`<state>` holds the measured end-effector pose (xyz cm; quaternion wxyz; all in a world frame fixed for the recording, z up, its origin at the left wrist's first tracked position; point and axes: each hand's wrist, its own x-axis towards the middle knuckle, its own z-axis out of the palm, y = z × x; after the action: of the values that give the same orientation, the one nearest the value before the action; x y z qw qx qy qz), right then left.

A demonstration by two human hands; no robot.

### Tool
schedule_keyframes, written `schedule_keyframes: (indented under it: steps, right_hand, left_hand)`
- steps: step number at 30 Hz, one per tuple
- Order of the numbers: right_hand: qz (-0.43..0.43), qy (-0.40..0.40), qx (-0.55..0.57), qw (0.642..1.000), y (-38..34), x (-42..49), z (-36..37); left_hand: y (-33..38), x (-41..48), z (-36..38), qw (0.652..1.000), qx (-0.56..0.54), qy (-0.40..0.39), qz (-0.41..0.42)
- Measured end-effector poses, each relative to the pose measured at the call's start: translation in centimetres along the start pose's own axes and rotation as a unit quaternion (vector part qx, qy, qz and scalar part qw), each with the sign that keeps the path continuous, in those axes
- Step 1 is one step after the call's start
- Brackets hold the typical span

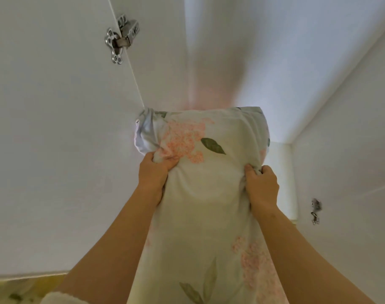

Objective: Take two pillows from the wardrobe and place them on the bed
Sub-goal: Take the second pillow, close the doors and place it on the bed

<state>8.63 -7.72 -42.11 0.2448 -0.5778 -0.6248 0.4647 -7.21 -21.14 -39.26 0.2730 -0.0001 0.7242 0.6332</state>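
A pale pillow (207, 194) printed with pink flowers and green leaves fills the middle of the view, held up high in front of the white wardrobe (274, 62). My left hand (153, 172) grips a bunch of its cover on the left side. My right hand (261, 187) pinches the fabric on the right side. The pillow's far end, with a white inner corner showing at the upper left, points into the wardrobe opening. Its near end runs off the bottom of the frame. No second pillow shows.
An open white wardrobe door (44, 128) stands on the left with a metal hinge (120, 38) near its top. Another door (351, 161) with a hinge (315, 210) is on the right. A patch of leaf-patterned fabric (14, 290) shows at the bottom left.
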Motion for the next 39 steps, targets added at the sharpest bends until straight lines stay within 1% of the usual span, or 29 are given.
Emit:
schedule_keyframes:
  steps: [5,10,17,21,30,32,34,36,38,39]
  right_hand:
    - [-0.024,-0.077,-0.031,0.996,0.8,2.3,-2.3]
    - [-0.030,-0.149,-0.086,0.985,2.0,3.1,-3.8]
    - [-0.075,-0.255,-0.125,0.956,1.9,1.3,-2.2]
    - [-0.088,-0.283,-0.127,0.947,1.3,-0.2,-0.9]
    - [-0.090,-0.273,-0.112,0.951,0.9,0.0,-1.4]
    - [-0.080,-0.271,-0.114,0.952,1.0,0.0,-1.4]
    - [-0.082,-0.267,-0.121,0.953,0.7,-0.1,-1.4]
    - [-0.134,-0.240,-0.153,0.949,-0.4,-0.2,-1.1]
    - [-0.230,-0.206,-0.167,0.936,-2.6,-0.4,-0.5]
    - [-0.280,-0.201,-0.159,0.925,-4.2,-0.6,-0.1]
  left_hand:
    - [-2.2,-2.4,2.0,0.998,-0.019,0.056,-0.026]
    - [-5.7,-5.3,3.1,0.988,-0.051,0.128,-0.072]
    - [-8.3,-9.7,0.3,0.963,-0.078,0.235,-0.105]
    - [-8.5,-11.5,-1.4,0.954,-0.079,0.269,-0.106]
    - [-7.2,-12.0,-1.0,0.956,-0.097,0.262,-0.090]
    - [-6.6,-12.5,-1.1,0.958,-0.117,0.252,-0.065]
    - [-5.7,-13.0,-1.2,0.963,-0.139,0.232,-0.023]
    - [-4.7,-13.5,-1.6,0.966,-0.149,0.209,0.019]
    - [-3.9,-14.1,-1.7,0.969,-0.162,0.177,0.050]
    - [-3.6,-14.5,-1.9,0.971,-0.167,0.159,0.060]
